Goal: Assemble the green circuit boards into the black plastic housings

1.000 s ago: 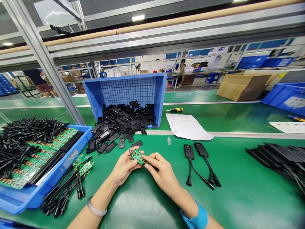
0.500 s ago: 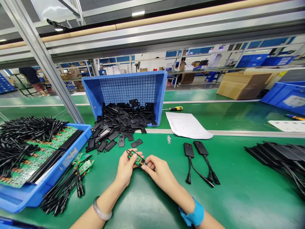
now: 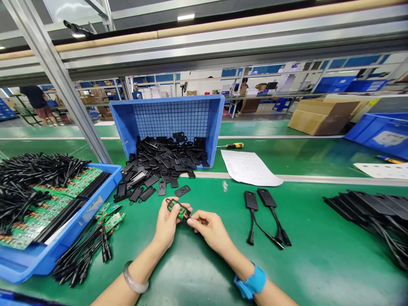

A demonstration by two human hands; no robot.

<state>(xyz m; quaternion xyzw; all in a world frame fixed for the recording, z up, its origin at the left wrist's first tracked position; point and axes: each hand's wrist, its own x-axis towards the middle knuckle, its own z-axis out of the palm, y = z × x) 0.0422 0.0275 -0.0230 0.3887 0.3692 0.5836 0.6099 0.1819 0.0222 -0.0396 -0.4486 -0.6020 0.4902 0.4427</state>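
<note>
Circuit board partly behind left hand, wires indistinct beside right hand.

Lane open right of right hand
Bare bench up to two units; covers and bin block ahead, boards and tray left.

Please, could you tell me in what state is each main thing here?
Black casing: uncovered, circuit board inside.
Left hand: gripping the casing.
Right hand: at the casing's wire end; grip unclear.
Large blue bin: tipped on its side, black parts spilling out.
Blue tray: open, loaded with boards and cables.
Two black units: lying flat.
Screwdriver: lying flat.
Paper sheet: unfolded.
</note>
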